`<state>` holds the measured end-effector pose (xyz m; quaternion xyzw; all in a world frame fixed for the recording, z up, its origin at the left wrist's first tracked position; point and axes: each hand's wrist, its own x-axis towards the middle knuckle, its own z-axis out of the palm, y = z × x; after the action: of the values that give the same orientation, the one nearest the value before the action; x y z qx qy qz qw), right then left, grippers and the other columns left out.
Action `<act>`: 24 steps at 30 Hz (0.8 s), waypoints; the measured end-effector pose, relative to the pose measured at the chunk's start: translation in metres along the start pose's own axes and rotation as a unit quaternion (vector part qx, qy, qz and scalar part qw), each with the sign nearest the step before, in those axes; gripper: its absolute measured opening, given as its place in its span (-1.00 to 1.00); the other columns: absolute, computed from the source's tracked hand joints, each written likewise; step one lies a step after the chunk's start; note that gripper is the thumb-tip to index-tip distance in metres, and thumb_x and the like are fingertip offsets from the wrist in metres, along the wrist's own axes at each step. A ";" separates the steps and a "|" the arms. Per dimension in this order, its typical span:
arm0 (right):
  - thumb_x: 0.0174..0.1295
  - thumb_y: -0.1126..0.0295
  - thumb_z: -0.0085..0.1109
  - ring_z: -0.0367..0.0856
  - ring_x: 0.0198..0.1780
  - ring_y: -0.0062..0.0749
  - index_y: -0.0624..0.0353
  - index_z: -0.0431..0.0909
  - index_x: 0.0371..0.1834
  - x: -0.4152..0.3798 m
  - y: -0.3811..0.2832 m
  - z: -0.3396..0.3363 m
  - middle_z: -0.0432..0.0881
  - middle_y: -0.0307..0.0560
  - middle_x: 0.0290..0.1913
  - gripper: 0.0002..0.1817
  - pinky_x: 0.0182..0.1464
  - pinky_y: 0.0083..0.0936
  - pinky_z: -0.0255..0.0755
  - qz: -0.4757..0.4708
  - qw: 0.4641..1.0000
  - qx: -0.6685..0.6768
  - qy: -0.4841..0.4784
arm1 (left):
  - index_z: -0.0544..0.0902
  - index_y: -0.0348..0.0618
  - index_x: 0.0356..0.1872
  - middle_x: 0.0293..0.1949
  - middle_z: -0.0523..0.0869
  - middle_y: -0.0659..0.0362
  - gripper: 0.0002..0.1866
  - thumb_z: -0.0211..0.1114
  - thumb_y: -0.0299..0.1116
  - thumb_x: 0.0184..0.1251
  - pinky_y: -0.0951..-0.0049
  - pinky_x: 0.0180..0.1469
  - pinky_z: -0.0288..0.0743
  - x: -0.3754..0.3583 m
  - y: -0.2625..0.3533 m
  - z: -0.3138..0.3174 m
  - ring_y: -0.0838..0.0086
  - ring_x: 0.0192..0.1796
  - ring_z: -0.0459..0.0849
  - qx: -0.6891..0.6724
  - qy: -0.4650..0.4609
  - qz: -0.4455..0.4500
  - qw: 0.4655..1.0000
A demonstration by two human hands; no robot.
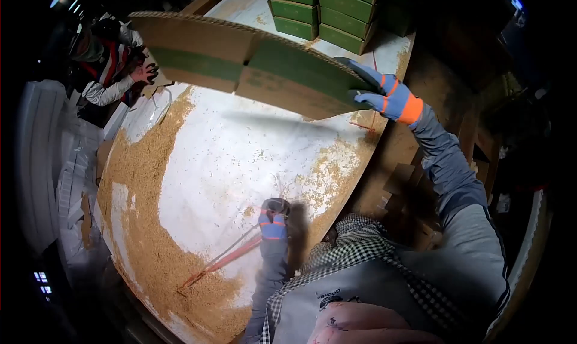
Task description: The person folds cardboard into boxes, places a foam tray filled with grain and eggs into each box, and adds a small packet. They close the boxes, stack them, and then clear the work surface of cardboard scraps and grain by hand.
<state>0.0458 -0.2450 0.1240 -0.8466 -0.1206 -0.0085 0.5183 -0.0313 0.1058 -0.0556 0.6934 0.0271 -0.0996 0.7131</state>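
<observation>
Closest in, the person's left hand point(273, 222), gloved in blue and orange, presses down near the near edge of the round white table point(228, 157), fingers curled on a clear plastic bag point(255, 236) with a red strip along it. Sawdust point(150, 248) lies thick along the table's left and near edges, with a thinner patch by the right edge. Higher up, the right hand point(387, 94), gloved alike, grips the right end of a flat brown-and-green cardboard sheet point(240, 61), held in the air over the table's far half, tilted and casting a shadow on the white top. At the far edge stand green boxes point(321, 10), stacked. Off the far left edge, another person point(111, 61) bends over, one hand at the table's rim.
</observation>
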 end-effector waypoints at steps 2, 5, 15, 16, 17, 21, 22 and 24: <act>0.19 0.50 0.12 0.42 -0.09 -0.67 0.17 0.13 0.39 0.002 0.065 -0.046 0.52 -0.18 0.04 -0.34 -0.04 -0.67 0.38 -0.094 0.987 -0.092 0.090 | 0.50 -0.28 -0.09 -0.17 0.59 0.03 -0.72 0.04 -0.57 0.13 0.35 -0.02 0.45 0.004 -0.047 0.045 0.27 -0.10 0.57 0.080 -0.099 0.110 0.986; 0.20 0.51 0.10 0.51 -0.09 -0.58 0.16 0.15 0.38 0.002 0.188 -0.103 0.53 -0.17 0.03 -0.36 -0.06 -0.67 0.41 0.193 0.975 0.106 0.024 | 0.46 -0.31 -0.04 -0.18 0.61 -0.05 -0.70 0.05 -0.55 0.16 0.34 -0.06 0.49 -0.012 -0.071 0.070 0.16 -0.12 0.60 0.242 0.032 0.278 0.929; 0.10 0.52 0.25 0.51 -0.07 -0.35 0.08 0.02 0.43 0.211 0.309 0.187 0.50 -0.07 0.07 -0.17 -0.04 -0.54 0.41 0.047 0.936 0.259 0.236 | 0.47 -0.28 -0.12 -0.20 0.59 0.11 -0.67 -0.07 -0.69 0.07 0.50 -0.13 0.49 -0.218 -0.081 -0.161 0.46 -0.14 0.58 -0.049 0.476 -0.090 0.873; 0.09 0.51 0.26 0.53 -0.12 -0.36 0.06 -0.02 0.44 0.233 0.274 0.239 0.54 -0.06 0.02 -0.14 -0.10 -0.53 0.44 0.045 0.922 0.330 0.198 | 0.46 -0.27 -0.10 -0.17 0.57 0.11 -0.69 -0.05 -0.65 0.09 0.50 -0.15 0.50 -0.249 -0.063 -0.163 0.47 -0.15 0.57 -0.026 0.515 -0.144 0.845; 0.09 0.52 0.25 0.54 -0.19 -0.38 0.02 -0.05 0.45 0.244 0.226 0.287 0.55 -0.06 -0.01 -0.13 -0.20 -0.53 0.46 0.061 0.964 0.227 0.126 | 0.46 -0.25 -0.09 -0.16 0.56 0.11 -0.72 -0.03 -0.57 0.15 0.46 -0.16 0.50 -0.275 -0.049 -0.164 0.45 -0.16 0.56 -0.083 0.530 -0.105 0.837; 0.13 0.48 0.18 0.48 -0.52 -0.48 -0.13 -0.20 0.47 0.247 0.022 0.527 0.59 -0.07 -0.26 -0.09 -0.58 -0.47 0.36 0.088 0.970 0.216 -0.066 | 0.46 -0.20 -0.08 -0.13 0.54 0.10 -0.77 0.08 -0.34 0.30 0.38 -0.17 0.50 -0.375 -0.071 -0.198 0.39 -0.15 0.55 -0.076 0.563 -0.087 0.819; 0.14 0.47 0.18 0.46 -0.58 -0.45 -0.18 -0.22 0.48 0.234 -0.014 0.598 0.59 -0.05 -0.33 -0.08 -0.63 -0.45 0.33 0.097 0.960 0.233 -0.118 | 0.46 -0.20 -0.08 -0.13 0.54 0.10 -0.77 0.08 -0.34 0.30 0.38 -0.17 0.50 -0.387 -0.094 -0.219 0.39 -0.15 0.55 -0.080 0.570 -0.086 0.813; 0.11 0.39 0.23 0.57 -0.49 -0.28 -0.13 -0.25 0.48 0.204 -0.073 0.752 0.60 0.08 -0.28 -0.03 -0.48 -0.36 0.45 0.053 0.962 0.174 -0.204 | 0.52 -0.19 -0.29 -0.35 0.59 0.14 -0.88 0.22 -0.43 0.16 0.47 -0.38 0.48 -0.392 -0.113 -0.251 0.44 -0.39 0.56 -0.113 0.677 -0.015 0.727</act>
<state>0.1451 0.4886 -0.1313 -0.7321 -0.1780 0.2130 0.6221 -0.4104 0.3944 -0.1069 0.4901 0.5244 0.3895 0.5771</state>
